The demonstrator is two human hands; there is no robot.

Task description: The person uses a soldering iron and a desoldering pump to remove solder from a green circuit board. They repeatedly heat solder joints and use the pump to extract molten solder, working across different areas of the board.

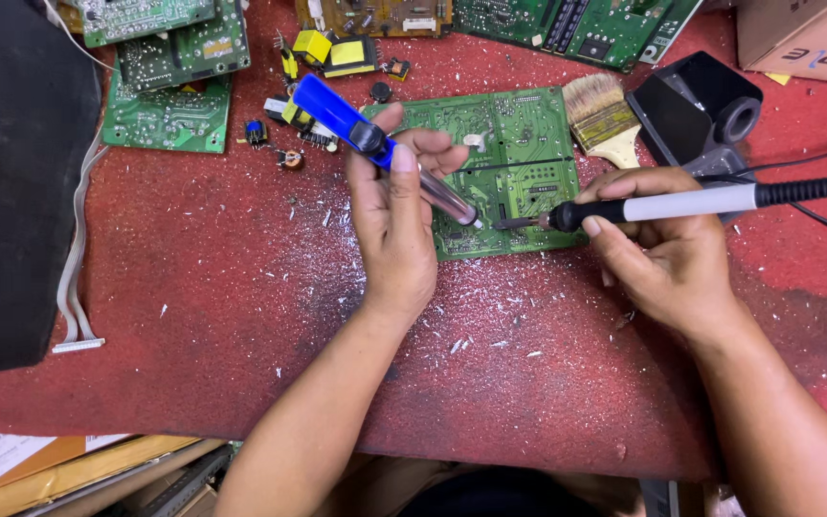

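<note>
Surface (203,316): a red-covered bench is seen, strewn with pale flecks and shavings, most thickly in front of the board.
Black housing (11,182): a large dark casing is laid at the left edge, a flat grey ribbon cable (74,287) hanging down beside it.
Circuit board (514,144): a green board is laid flat, solder side up, in the middle of the surface, between the two hands, so that both tool tips can meet on it.
Spare boards (169,96): further green boards are stacked at the upper left and along the top edge, well apart from the work.
Left hand (394,225): it is closed around a desoldering pump (375,144) with a blue plunger end, thumb on top; the clear barrel is slanted down to the board.
Right hand (667,249): it is closed pen-fashion on a soldering iron (681,203), whose tip is brought just beside the pump nozzle.
Paintbrush (600,115): it is laid near the board's upper right corner.
</note>
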